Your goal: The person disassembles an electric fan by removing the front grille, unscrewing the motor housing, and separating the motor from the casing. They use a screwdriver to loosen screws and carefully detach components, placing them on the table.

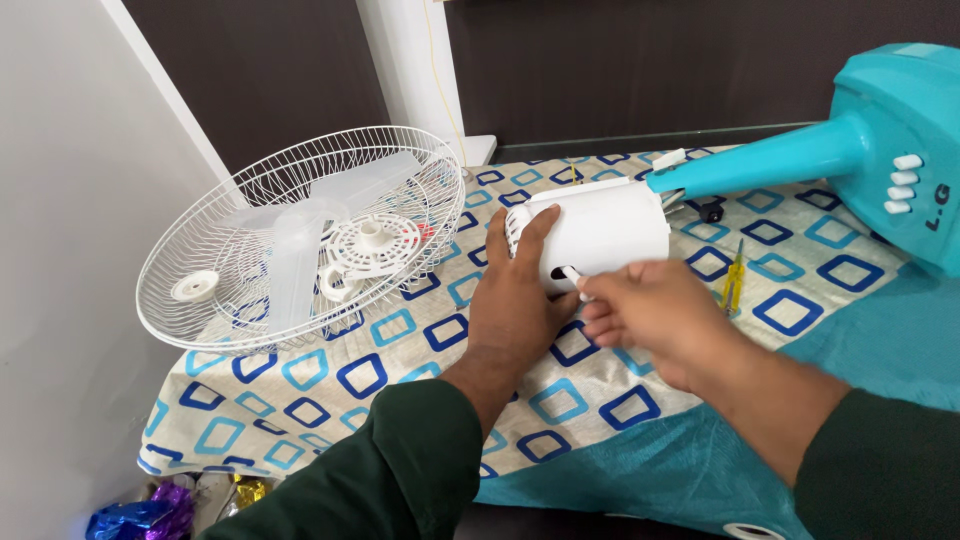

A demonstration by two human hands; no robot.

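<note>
Holding the white motor cover [600, 232] still under your flat, open left hand [517, 305], you are pinching a small white knob [572, 274] at its near side with your right hand [650, 318], so keep pressing down while turning gently.

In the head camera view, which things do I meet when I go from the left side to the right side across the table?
White wire fan guard with the translucent fan blade inside → left hand against the white cylindrical plastic motor housing → right hand holding a small white part → yellow-handled screwdriver → turquoise plastic fan base with white buttons.
</note>
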